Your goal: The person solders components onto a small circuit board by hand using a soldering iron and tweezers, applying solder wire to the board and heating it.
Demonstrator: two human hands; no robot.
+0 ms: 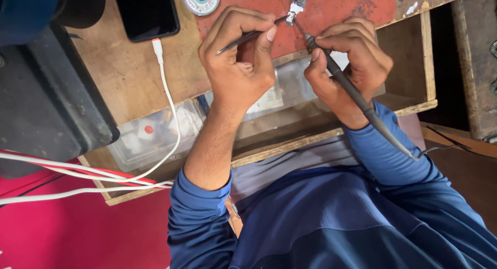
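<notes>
The left hand point(238, 57) fingers pinch slim metal tweezers point(247, 38) to steady a small circuit board point(295, 9) on the red mat point(336, 8), while the right hand point(349, 57) fingers clamp a dark soldering iron point(352, 93), tip touching it.

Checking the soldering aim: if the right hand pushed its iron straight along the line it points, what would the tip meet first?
Probably the small circuit board on the red mat; the right hand aims the soldering iron there, beside the left hand's tweezers. Depth is unclear.

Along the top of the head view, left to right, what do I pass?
Black phone → round solder-wick reel → left hand holding tweezers → small circuit board → right hand holding soldering iron.
</notes>
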